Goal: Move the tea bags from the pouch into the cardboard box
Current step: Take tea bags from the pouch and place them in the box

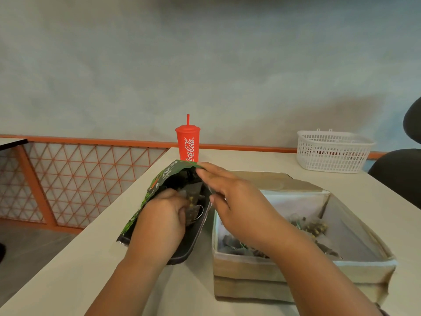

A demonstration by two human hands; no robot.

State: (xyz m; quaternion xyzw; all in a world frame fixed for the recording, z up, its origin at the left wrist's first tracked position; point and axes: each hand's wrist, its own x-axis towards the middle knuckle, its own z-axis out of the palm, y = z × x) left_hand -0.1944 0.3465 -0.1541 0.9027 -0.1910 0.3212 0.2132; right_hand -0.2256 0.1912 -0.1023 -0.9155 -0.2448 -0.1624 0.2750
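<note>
A person at a desk (91, 270) reaches into a green pouch (157, 185) for tea bags (193, 213), the box (250, 270) waiting just to the right; the risks from here look small but real. Strings and tags could snag on the pouch's rim as the handful comes out, spilling a bag onto the desk or tearing its thin mesh; too hard a squeeze could burst a bag and scatter leaves; the pouch, lying on its side and held only at the lip, could slide or fold shut if the right hand lets go early; the carry crosses the gap between pouch and box, where a loosely held bag could drop short; the red cup (188, 144) just behind the pouch could be knocked if the pouch is pushed back.

The left hand (164, 215) is inside the pouch's mouth, fingers curled round a small clump of tea bags, a loop of string showing beside them; the right hand (237, 201) reaches across from above the box, thumb and fingertips pinching the pouch's upper lip and holding it wide. Loose bags (314, 226) already lie on the box's white lining, so the job appears partly done; how many remain in the pouch cannot be told; a white basket (332, 151) stands at the desk's far edge, well apart.
</note>
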